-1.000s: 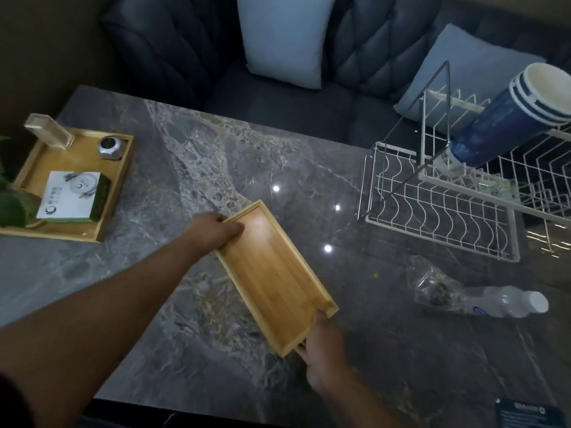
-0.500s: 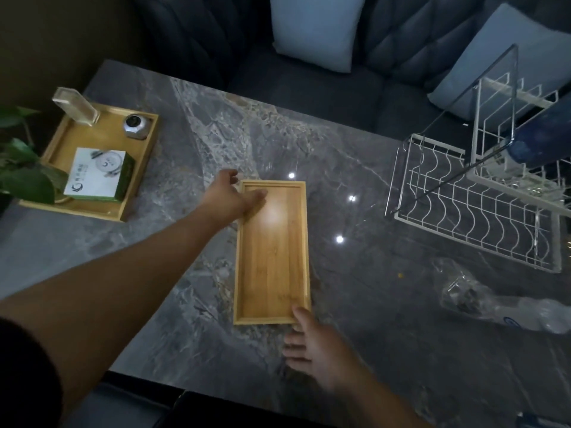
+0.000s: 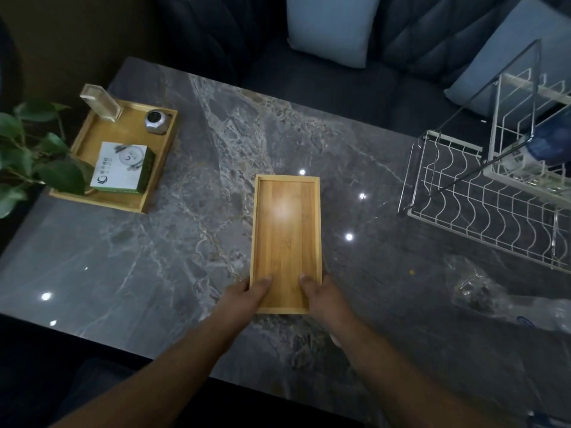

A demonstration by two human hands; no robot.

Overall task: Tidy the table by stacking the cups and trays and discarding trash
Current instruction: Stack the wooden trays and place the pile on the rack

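A long empty bamboo tray [image 3: 285,230] lies lengthwise on the dark marble table [image 3: 160,267], in the middle. My left hand [image 3: 244,296] grips its near left corner, thumb inside the rim. My right hand [image 3: 324,296] grips the near right corner the same way. A second, wider bamboo tray [image 3: 92,131] sits at the far left with a green-and-white box [image 3: 123,169], a small metal tin [image 3: 156,121] and a clear block [image 3: 100,101] in it. Stacked blue paper cups [image 3: 553,139] lie in the wire rack [image 3: 482,220] at the right.
A crumpled clear plastic bag [image 3: 475,288] and a plastic bottle [image 3: 543,310] lie at the near right. A leafy plant [image 3: 34,159] overhangs the left edge. A dark sofa with pale cushions [image 3: 333,26] runs behind the table.
The tray was turned from slanted to straight. My left hand left the far corner and came to the near left corner. My right hand closed on the near right corner.
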